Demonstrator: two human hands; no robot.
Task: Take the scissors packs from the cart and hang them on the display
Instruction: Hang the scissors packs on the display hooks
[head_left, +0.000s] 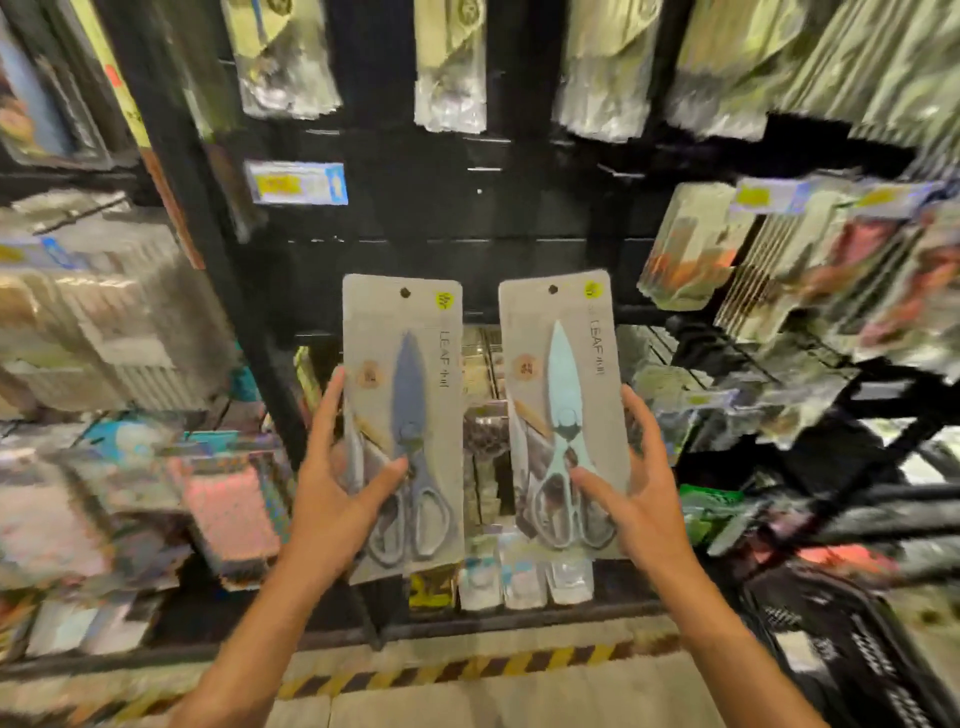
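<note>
While both hands hold one pack each, no pack hangs yet. Left hand (332, 483) grips the dark scissors pack (402, 415), right hand (631, 488) the pale pack (563, 410), both upright before the dark display (467, 218), below its hooks.

We can read the word "LEAF" running down the right edge of the left scissors pack (402, 415), with a few small marks after it that are too blurry for us. The right scissors pack (563, 410) has the same "LEAF" down its right edge. All the other labels are too blurry to read.
</note>
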